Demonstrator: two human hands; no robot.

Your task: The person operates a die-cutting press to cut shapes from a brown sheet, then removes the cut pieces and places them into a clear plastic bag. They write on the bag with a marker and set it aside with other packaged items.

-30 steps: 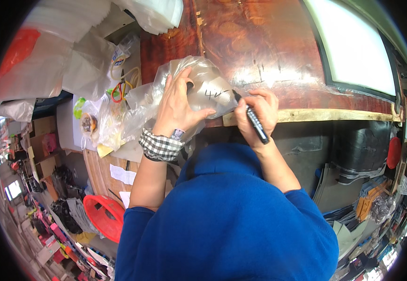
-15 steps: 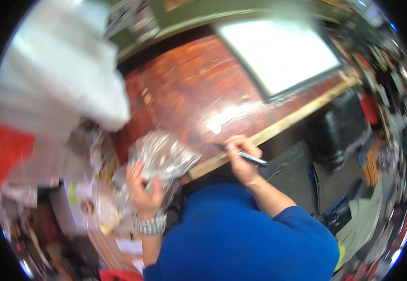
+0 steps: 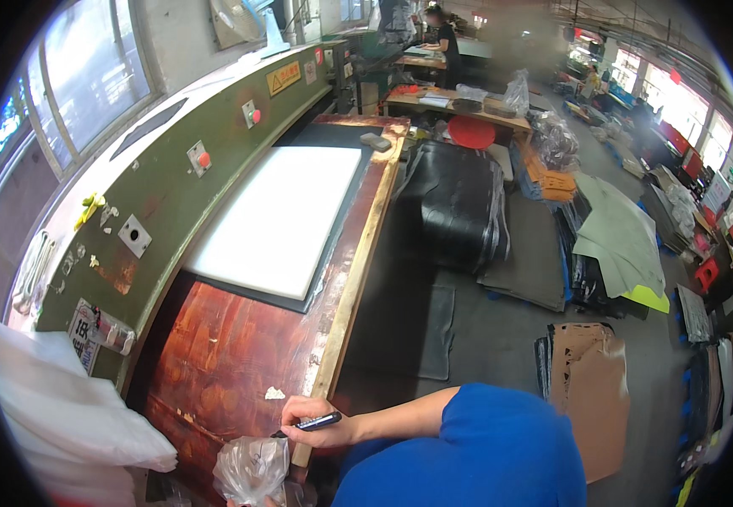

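My right hand (image 3: 323, 435) is closed around a black marker pen (image 3: 324, 420), at the near end of the reddish-brown worktable (image 3: 214, 338) beside its wooden edge strip. The pen slants, with its lower end close to a crumpled clear plastic bag (image 3: 252, 465) at the bottom of the view. Only a sliver of my left hand (image 3: 270, 502) shows below that bag, and its fingers are mostly hidden. A small whitish scrap (image 3: 274, 393) lies on the tabletop just beyond my right hand.
A white board (image 3: 278, 220) rests on a dark sheet farther along the worktable. To the left runs a green machine beam (image 3: 231, 144) with red buttons; white plastic sheeting (image 3: 71, 406) hangs nearby. Black wrapped material (image 3: 459, 203) and brown sheets (image 3: 586, 389) stand on the right. Another person (image 3: 447, 46) works far off.
The view has swung up and round along the worktable. My left hand has dropped almost out of the picture behind the plastic bag. My right hand still holds the marker pen, now closer to the bag.
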